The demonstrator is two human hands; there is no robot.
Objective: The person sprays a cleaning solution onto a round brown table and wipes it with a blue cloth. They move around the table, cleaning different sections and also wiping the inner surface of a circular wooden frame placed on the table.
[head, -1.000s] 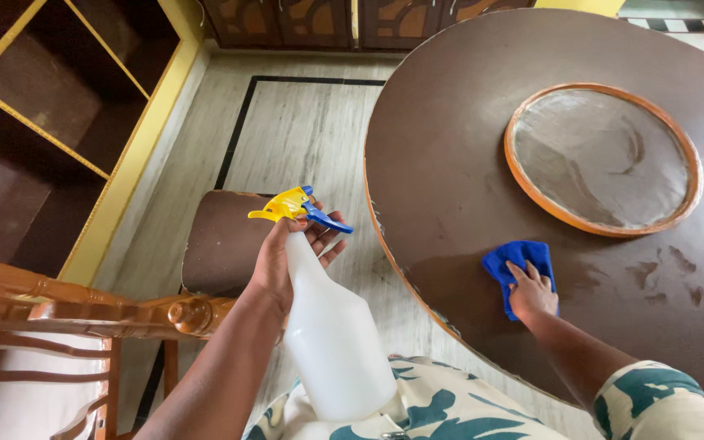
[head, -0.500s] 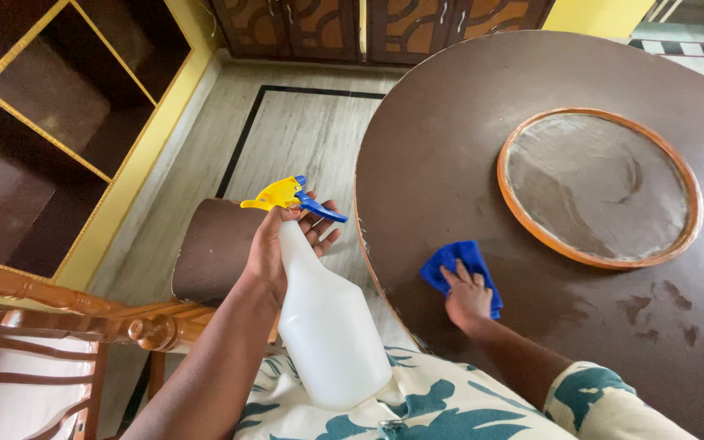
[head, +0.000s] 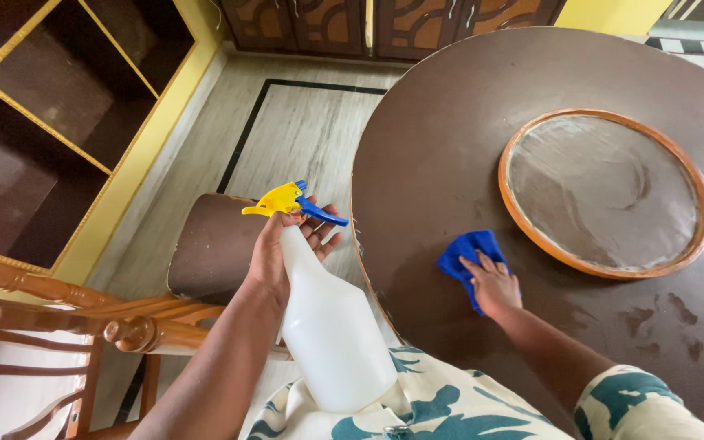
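My left hand (head: 275, 253) grips the neck of a white spray bottle (head: 332, 326) with a yellow and blue trigger head (head: 291, 202), held over the floor beside the table. My right hand (head: 495, 285) presses a blue cloth (head: 468, 248) flat on the round dark brown table (head: 442, 147), near its left front edge. Damp streaks show on the tabletop around the cloth. A round glass inset with an orange rim (head: 605, 191) lies to the right of the cloth.
A brown chair seat (head: 209, 244) stands under the bottle, left of the table. A carved wooden chair back (head: 67, 318) is at lower left. Dark shelves with yellow edging (head: 50, 122) line the left wall; wooden cabinet doors (head: 368, 24) stand at the far end.
My right hand has slid the blue cloth across the table: first leftward toward the edge, then a little back right and away from me. The bottle has stayed about still.
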